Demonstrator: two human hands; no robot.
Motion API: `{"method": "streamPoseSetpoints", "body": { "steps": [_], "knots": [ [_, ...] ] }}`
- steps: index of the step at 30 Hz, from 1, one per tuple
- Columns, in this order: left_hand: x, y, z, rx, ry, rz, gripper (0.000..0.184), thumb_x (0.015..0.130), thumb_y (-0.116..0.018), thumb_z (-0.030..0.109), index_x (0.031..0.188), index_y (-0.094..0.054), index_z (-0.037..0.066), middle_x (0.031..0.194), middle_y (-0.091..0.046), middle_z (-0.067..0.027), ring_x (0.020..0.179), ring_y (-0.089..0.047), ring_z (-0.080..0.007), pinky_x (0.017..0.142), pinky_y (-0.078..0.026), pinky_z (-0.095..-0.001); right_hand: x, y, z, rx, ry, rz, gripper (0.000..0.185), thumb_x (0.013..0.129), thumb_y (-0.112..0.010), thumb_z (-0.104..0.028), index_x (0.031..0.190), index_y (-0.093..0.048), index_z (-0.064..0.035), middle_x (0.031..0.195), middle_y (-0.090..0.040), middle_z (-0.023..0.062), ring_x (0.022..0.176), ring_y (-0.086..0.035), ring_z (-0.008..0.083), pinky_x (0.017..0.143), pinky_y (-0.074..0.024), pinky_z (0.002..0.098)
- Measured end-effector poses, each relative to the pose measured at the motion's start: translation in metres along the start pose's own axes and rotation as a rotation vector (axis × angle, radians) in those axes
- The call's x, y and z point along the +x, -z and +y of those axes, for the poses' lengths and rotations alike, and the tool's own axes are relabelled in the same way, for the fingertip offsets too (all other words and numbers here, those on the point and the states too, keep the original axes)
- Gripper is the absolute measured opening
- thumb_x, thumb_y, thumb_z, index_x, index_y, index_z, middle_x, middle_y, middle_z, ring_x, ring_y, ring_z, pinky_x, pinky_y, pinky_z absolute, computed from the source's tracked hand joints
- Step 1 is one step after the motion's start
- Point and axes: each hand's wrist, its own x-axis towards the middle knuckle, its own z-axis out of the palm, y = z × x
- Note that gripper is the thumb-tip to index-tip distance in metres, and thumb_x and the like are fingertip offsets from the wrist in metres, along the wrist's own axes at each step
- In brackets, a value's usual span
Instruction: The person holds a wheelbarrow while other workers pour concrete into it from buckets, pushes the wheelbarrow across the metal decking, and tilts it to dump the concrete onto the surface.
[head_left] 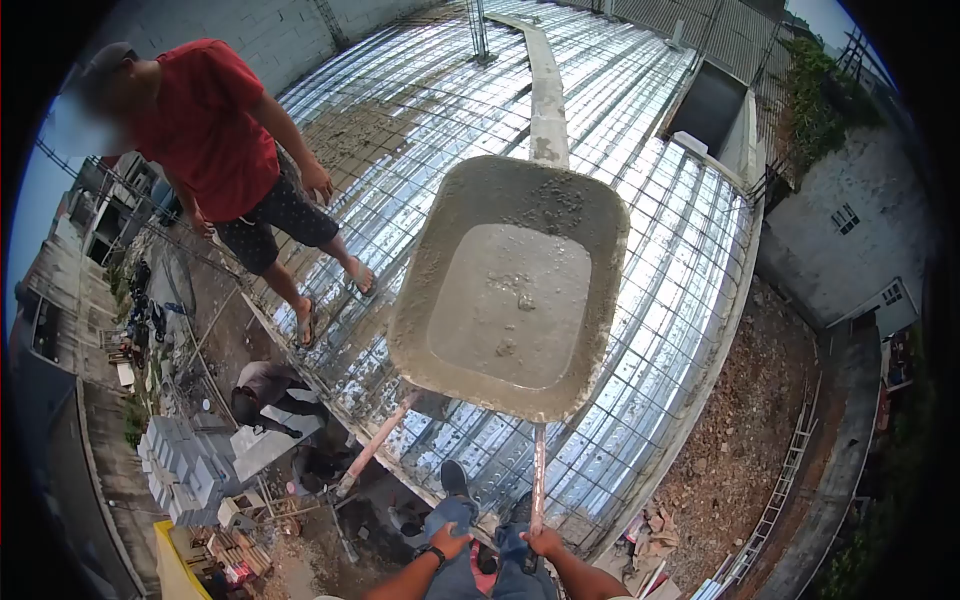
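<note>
A wheelbarrow tray [415, 270] coated in grey cement stands in the middle, with wet grey mix [510, 300] in its bottom. Two handles run back from it towards me. My right hand [543, 543] is closed round the end of the right handle [539, 470]. The left handle [378, 443] slants down to the left with no hand on it. My left hand [450, 541], with a dark band at the wrist, is over my jeans near the knee, away from that handle; its fingers look loosely apart and hold nothing visible.
A person in a red shirt [215, 120] stands at the left on the metal deck [660, 300], which carries a rebar grid. A plank [547, 100] lies beyond the tray. The deck's edges drop to ground with rubble, blocks, a ladder [785, 480] and a crouching person.
</note>
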Motion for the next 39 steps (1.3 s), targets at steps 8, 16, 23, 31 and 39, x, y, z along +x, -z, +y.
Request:
{"method": "streamPoseSetpoints", "body": {
  "steps": [8,16,23,31,39],
  "knots": [
    [0.025,-0.029,-0.035,-0.170,0.101,-0.041,0.067,0.074,-0.074,0.050,0.114,-0.064,-0.003,0.109,-0.069,-0.0178,0.104,-0.066,-0.0272,0.089,-0.050,-0.0353,-0.004,0.003,0.017,-0.034,0.101,-0.027,0.072,0.074,-0.066,-0.069,0.103,-0.069,-0.0033,0.099,-0.070,0.0196,0.098,-0.067,0.0354,0.085,-0.0496,0.0436],
    [0.000,0.023,0.012,-0.284,0.072,0.172,0.063,0.075,-0.076,0.046,0.113,-0.065,-0.003,0.103,-0.070,-0.0154,0.093,-0.067,-0.0224,0.081,-0.052,-0.0341,0.022,0.074,0.066,-0.173,0.124,0.006,0.059,0.080,-0.067,-0.056,0.091,-0.070,0.0017,0.089,-0.070,0.0169,0.081,-0.066,0.0295,0.074,-0.0504,0.0398],
    [-0.009,0.021,0.023,-0.342,0.067,0.186,0.061,0.075,-0.076,0.049,0.113,-0.067,0.002,0.111,-0.068,-0.0149,0.102,-0.065,-0.0269,0.089,-0.050,-0.0372,0.037,0.131,0.076,0.072,0.120,0.175,0.040,0.084,-0.074,-0.038,0.085,-0.063,-0.0001,0.069,-0.064,0.0075,0.051,-0.057,0.0139,0.044,-0.0435,0.0304],
    [-0.037,0.024,0.037,-0.217,0.063,0.171,0.060,0.074,-0.076,0.050,0.111,-0.067,0.003,0.111,-0.068,-0.0154,0.104,-0.064,-0.0281,0.092,-0.048,-0.0371,-0.056,0.156,-0.002,0.451,0.041,0.112,0.039,0.085,-0.073,-0.038,0.089,-0.061,-0.0011,0.066,-0.062,0.0066,0.048,-0.054,0.0123,0.040,-0.0365,0.0279],
    [-0.038,0.023,0.036,-0.250,0.060,0.195,0.060,0.071,-0.078,0.046,0.110,-0.068,0.001,0.111,-0.068,-0.0171,0.104,-0.065,-0.0280,0.093,-0.049,-0.0350,-0.041,0.136,0.044,0.375,0.001,0.095,0.042,0.083,-0.075,-0.037,0.094,-0.064,0.0017,0.068,-0.065,0.0078,0.055,-0.059,0.0144,0.046,-0.0427,0.0303]
  ]
}}
